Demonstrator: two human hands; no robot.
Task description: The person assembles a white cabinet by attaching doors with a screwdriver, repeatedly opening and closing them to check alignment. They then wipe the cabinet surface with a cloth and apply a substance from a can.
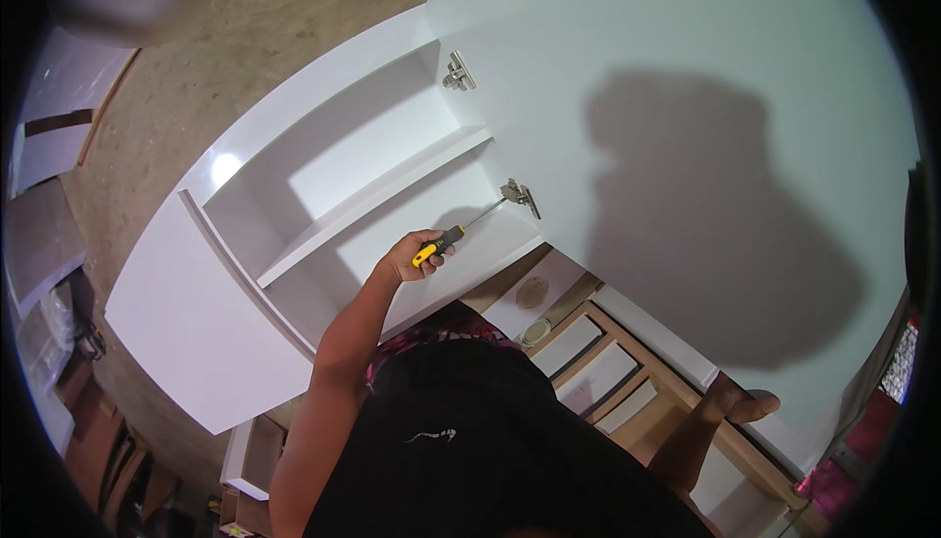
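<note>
The left hand (410, 256) grips a screwdriver (453, 234) at the lower hinge (520, 197), seemingly mid-fastening; the right hand (742, 404) clasps the door (686, 146) edge.

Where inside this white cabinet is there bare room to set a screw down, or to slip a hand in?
Both cabinet compartments are bare: one above the shelf, below the upper hinge; one under the shelf. It is crowded at the lower hinge, where the left hand holds the screwdriver. The right hand grips the door edge.
</note>
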